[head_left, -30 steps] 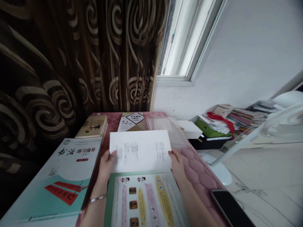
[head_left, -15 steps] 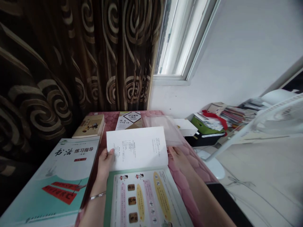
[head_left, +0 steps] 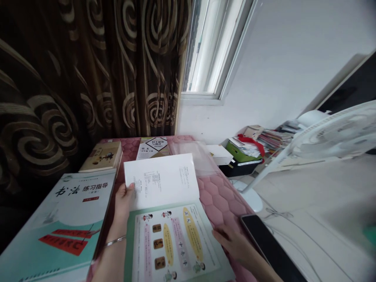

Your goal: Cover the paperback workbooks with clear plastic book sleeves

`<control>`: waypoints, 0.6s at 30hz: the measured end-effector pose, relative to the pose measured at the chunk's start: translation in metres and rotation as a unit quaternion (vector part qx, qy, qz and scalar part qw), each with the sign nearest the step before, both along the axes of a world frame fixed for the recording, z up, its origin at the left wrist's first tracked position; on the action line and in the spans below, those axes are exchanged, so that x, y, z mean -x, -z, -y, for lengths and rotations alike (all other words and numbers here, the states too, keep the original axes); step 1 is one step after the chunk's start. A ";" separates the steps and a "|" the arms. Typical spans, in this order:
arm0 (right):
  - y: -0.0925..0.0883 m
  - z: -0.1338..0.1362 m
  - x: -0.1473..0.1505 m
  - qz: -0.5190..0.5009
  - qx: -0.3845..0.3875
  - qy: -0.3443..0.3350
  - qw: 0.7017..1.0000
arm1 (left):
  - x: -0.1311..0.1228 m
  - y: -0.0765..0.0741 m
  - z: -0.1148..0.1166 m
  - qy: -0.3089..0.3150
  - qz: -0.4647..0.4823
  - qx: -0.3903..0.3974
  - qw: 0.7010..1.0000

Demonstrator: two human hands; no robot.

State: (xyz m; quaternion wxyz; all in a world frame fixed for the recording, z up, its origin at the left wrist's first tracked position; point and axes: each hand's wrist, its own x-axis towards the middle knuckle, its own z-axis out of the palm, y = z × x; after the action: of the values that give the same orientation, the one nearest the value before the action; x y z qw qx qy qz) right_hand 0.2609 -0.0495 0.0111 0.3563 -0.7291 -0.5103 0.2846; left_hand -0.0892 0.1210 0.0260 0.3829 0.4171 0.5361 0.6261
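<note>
An open book (head_left: 176, 243) lies turned sideways before me. Its upper page (head_left: 161, 180) is mostly white with small print; the lower one carries coloured ovals, small pictures and Chinese characters. My left hand (head_left: 125, 197), a silver bangle on its wrist, pinches the left edge of the upper page, thumb on top. Beside the lower page's right edge is my right hand (head_left: 230, 241), its fingertips at that edge and a gap showing between its fingers. To the left is a large green-and-white calligraphy workbook (head_left: 67, 223) with red strips on its cover.
A tan book stack (head_left: 102, 156) and another workbook (head_left: 152, 148) sit farther back on the pink quilted cover (head_left: 216, 194). A clear plastic sheet (head_left: 194, 160) lies there too. At right are a black phone-like slab (head_left: 264, 239), a white fan (head_left: 282, 156) and a white box (head_left: 219, 155).
My right hand has left the upper page's right edge and come down to the lower page's edge. My left hand keeps its hold. The view has shifted to the right.
</note>
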 end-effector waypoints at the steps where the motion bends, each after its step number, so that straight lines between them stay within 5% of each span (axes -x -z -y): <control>1: -0.004 0.000 0.003 -0.002 0.012 -0.018 1.000 | 0.000 0.002 -0.001 0.000 -0.002 -0.001 1.000; 6: -0.017 0.001 0.014 0.016 0.004 -0.005 1.000 | 0.000 0.004 -0.002 -0.007 -0.063 0.015 0.998; 14: -0.010 -0.001 0.007 0.133 0.043 -0.022 0.990 | -0.004 -0.004 -0.008 -0.055 -0.240 0.099 0.964; 18: -0.031 -0.024 0.009 0.241 0.034 -0.045 0.969 | -0.008 -0.003 -0.008 -0.073 -0.281 0.131 0.948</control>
State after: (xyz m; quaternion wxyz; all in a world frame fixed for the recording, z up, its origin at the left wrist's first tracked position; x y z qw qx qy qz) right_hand 0.2516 -0.0254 0.0418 0.1852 -0.7643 -0.6031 0.1333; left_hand -0.0813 0.1289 0.0285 0.2212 0.4823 0.7280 0.4342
